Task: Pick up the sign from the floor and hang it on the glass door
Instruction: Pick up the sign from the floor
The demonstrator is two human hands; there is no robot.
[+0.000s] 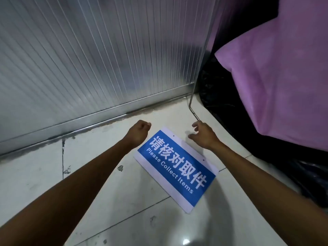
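A blue and white sign [175, 167] reading "Please Collect Items" lies flat on the pale tiled floor, turned diagonally, with two small holes along its upper right edge. My left hand [139, 132] hovers in a loose fist just above the sign's top left corner, holding nothing. Just beyond the upper right edge, my right hand [204, 134] has its fingers spread and curled, not touching the sign. The ribbed glass door [99, 55] rises directly behind the sign.
A metal rail [76, 125] runs along the door's foot. A thin bent metal rod [192, 107] stands at the door's right edge, close to my right hand. A large purple sack [276, 80] and black bags [220, 96] crowd the right side.
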